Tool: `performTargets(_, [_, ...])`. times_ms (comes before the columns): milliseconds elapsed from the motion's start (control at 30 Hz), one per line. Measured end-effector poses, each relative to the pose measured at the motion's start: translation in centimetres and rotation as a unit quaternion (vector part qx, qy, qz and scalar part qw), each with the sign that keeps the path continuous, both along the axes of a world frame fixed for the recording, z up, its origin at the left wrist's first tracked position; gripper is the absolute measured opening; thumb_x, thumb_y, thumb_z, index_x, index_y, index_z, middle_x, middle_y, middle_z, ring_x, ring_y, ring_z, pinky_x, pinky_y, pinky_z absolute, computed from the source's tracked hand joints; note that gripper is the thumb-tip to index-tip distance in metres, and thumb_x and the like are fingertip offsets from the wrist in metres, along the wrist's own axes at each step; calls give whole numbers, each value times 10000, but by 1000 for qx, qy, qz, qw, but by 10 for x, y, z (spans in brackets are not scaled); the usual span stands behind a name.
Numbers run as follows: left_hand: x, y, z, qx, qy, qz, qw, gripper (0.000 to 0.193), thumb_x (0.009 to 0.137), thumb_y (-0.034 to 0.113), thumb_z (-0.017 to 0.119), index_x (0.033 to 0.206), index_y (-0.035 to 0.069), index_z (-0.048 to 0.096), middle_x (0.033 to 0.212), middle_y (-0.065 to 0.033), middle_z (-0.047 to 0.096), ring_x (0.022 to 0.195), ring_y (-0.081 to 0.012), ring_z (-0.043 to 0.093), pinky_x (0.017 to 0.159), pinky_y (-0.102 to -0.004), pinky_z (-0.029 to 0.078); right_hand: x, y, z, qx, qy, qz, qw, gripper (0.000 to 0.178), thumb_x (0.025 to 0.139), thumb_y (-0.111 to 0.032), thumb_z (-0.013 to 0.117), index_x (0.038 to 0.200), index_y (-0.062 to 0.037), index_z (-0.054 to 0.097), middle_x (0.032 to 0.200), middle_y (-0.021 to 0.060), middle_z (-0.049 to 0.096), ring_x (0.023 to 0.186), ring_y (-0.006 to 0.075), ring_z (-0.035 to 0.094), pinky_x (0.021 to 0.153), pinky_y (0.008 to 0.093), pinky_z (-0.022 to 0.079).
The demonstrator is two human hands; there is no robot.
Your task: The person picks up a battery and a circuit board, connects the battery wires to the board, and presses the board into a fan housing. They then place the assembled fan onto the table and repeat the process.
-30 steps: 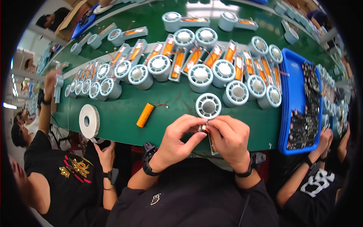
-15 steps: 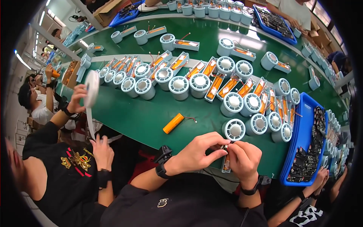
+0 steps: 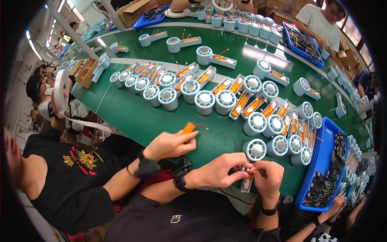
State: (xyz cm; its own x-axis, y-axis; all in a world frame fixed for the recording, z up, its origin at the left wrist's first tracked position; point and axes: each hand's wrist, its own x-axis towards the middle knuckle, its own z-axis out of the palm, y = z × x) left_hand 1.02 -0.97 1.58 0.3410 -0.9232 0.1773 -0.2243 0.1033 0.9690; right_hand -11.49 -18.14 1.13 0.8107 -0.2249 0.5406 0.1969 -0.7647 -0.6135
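My left hand (image 3: 223,170) and my right hand (image 3: 267,177) meet at the table's near edge, thumbs and fingertips pinched together. Between them is something small, mostly covered by the fingers, with a bit of red and dark showing. Just beneath is an open handle housing (image 3: 246,184) with orange inside. Beyond my fingers stands its pale-blue round head (image 3: 256,149), a slotted rim around a silver disc. To my left, a co-worker's hand (image 3: 171,144) grips an orange wrapped battery (image 3: 188,128) with thin wires; that person's other hand raises a white tape roll (image 3: 60,90).
Rows of similar pale-blue units (image 3: 204,101) with orange batteries cover the green table (image 3: 125,107). Stacked blue trays (image 3: 318,161) of black circuit boards stand to the right. At the far left is a cardboard box (image 3: 86,74). Other people sit around the table.
The co-worker's near hand has reached across and taken hold of the orange battery lying on the table. The tape roll has moved left. My hands keep pinching at the same unit.
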Motion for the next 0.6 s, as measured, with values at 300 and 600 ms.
performTargets(300, [-7, -7, 9, 50, -15, 27, 998, 227, 947, 67, 698, 1157, -15, 669, 1035, -128, 685, 937, -254, 685, 807, -351, 541, -5, -23, -4, -102, -62, 26, 993, 184, 711, -41, 833, 781, -90, 670, 714, 47, 691, 597, 272, 642, 540, 348, 457])
performTargets(600, [-27, -23, 7, 8, -146, 45, 988, 287, 933, 152, 696, 1166, -9, 657, 1041, -166, 682, 909, -313, 703, 734, -402, 572, -48, 6, 11, 109, 216, 0, 970, 183, 840, -145, 773, 882, -3, 665, 646, 138, 636, 535, 279, 598, 538, 373, 455])
